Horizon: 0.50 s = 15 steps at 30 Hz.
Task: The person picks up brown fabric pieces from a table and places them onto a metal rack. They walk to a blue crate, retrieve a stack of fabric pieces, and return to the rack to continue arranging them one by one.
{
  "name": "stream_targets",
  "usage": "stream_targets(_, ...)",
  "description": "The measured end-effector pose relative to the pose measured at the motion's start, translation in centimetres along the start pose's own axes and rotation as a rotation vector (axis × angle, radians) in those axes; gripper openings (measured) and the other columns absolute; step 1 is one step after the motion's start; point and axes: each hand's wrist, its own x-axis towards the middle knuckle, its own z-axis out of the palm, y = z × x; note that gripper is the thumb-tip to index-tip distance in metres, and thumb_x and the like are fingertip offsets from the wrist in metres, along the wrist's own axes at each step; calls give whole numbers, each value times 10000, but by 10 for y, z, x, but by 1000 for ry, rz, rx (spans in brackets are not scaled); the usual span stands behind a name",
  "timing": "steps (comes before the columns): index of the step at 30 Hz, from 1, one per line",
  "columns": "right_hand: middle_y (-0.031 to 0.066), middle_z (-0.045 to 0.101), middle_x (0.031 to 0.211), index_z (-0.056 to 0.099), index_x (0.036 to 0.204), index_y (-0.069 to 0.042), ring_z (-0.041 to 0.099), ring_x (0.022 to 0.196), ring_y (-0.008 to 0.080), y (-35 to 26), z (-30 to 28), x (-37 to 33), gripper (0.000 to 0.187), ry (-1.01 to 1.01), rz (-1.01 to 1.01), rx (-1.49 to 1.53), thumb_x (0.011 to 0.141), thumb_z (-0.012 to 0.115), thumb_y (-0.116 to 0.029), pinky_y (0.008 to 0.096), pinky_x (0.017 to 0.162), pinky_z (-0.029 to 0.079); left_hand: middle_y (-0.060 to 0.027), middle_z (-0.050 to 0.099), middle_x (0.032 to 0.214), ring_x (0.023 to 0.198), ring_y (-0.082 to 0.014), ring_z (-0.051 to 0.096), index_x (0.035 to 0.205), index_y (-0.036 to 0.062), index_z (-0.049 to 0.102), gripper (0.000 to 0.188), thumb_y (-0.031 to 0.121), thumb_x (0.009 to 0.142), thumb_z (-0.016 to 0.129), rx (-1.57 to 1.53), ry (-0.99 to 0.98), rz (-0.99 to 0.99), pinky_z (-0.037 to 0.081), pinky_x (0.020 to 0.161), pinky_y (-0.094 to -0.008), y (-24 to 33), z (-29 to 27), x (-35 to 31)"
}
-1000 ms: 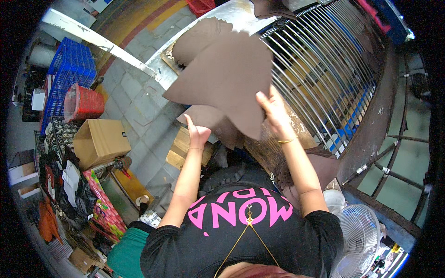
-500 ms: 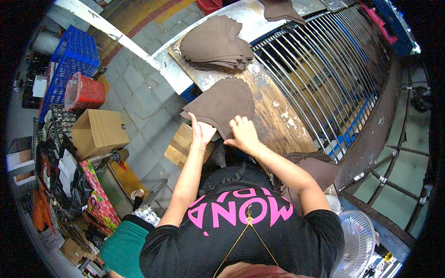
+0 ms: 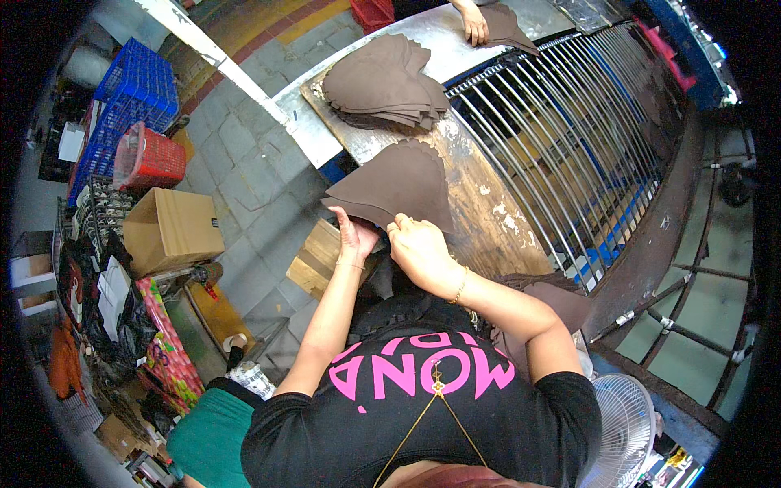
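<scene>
The left hand (image 3: 358,237) grasps brown sheets (image 3: 394,183) over the wooden board (image 3: 492,215), the right hand (image 3: 423,254) curls at their near edge, its grip unclear, while the farther stack (image 3: 374,80) already lies gathered and these seem unfinished.

The wide fisheye head view looks steeply down over the shirt (image 3: 496,415), with the left hand (image 3: 356,236) and right hand (image 3: 423,256) close, the surface (image 3: 492,215) farther out.
</scene>
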Motion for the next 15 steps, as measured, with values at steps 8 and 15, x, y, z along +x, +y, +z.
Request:
stream_targets(8,212,584,895,512,942,51,643,780,362,6,-158,19,173,-306,-206,-41,789,536,-27,406,677,535,-67,484,1348,1206,-279,466,1385,124,383,1151,900,541,489,51,-95,-5,364,1021,-474,-2,-24,6)
stream_targets(15,64,658,791,661,760,-98,653,834,235,42,-169,41,85,-361,-437,-437,779,601,-155,428,897,385,-56,287,1498,1384,-285,242,1453,135,263,1082,859,673,454,-75,-91,-89,144,1091,-621,-4,-21,13)
